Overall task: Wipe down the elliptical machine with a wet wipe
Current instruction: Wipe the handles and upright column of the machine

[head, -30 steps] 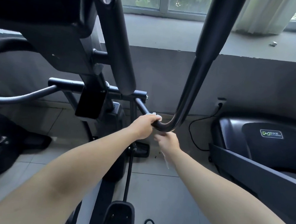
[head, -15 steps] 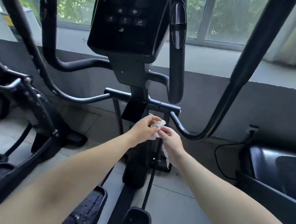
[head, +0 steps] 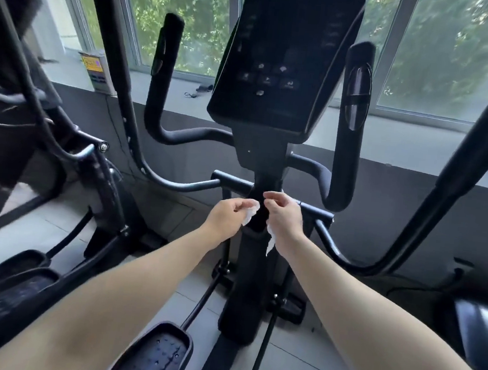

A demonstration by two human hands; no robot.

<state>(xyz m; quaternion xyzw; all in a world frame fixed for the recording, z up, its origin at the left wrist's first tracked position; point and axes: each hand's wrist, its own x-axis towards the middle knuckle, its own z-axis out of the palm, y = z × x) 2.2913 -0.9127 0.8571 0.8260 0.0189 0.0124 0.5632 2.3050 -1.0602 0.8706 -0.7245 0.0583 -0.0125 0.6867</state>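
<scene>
The black elliptical machine stands straight ahead, its console (head: 284,63) above a centre column (head: 246,274) and a cross bar (head: 232,181). Both my hands hover just in front of the column, below the cross bar. My left hand (head: 227,217) pinches a crumpled white wet wipe (head: 250,211) at its fingertips. My right hand (head: 285,218) has its fingers curled, and a white strip of wipe (head: 270,241) hangs from under its palm. A small gap separates the two hands. Neither touches the machine.
Long swing handlebars rise at the left (head: 114,68) and right (head: 461,176); short fixed grips (head: 351,120) flank the console. Pedals (head: 152,355) lie below my arms. Another machine (head: 32,140) stands at the left, a treadmill (head: 479,324) at the right, a box (head: 95,72) on the sill.
My hands have left the bend of the right swing handlebar and come together before the centre column, then parted slightly. The view has swung up towards the console.
</scene>
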